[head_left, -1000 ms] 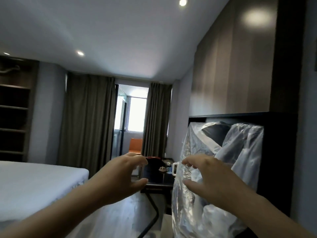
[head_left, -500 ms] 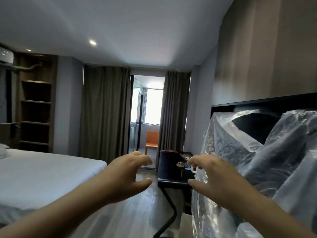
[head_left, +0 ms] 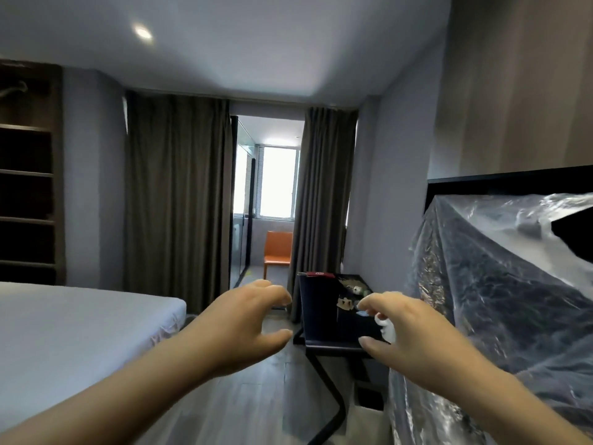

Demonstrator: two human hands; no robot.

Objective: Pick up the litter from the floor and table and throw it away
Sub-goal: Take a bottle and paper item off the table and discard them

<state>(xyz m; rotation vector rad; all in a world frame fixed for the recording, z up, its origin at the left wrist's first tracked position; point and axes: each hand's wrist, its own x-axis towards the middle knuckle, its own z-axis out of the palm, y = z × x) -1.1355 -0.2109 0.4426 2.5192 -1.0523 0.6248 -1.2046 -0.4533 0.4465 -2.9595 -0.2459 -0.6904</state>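
A black table (head_left: 324,319) stands ahead against the right wall. Small pieces of litter lie on it: a brownish scrap (head_left: 345,302), a pale bluish bit (head_left: 362,313), some pale bits further back (head_left: 356,289), and a red flat item (head_left: 316,273) at its far edge. A white mug (head_left: 386,327) shows behind my right fingers. My left hand (head_left: 244,326) and my right hand (head_left: 404,329) are both held out in front of me, fingers curled apart, holding nothing. Neither hand touches the table.
A white bed (head_left: 80,322) fills the left. A large thing wrapped in clear plastic (head_left: 497,300) crowds the right. Grey wood floor (head_left: 256,396) runs between them. Brown curtains (head_left: 176,200) frame a doorway with an orange chair (head_left: 277,252). Dark shelves (head_left: 25,175) stand far left.
The view has moved forward and tilted down a little: the table and the plastic-wrapped thing look nearer. Both hands keep the same open, outstretched pose.
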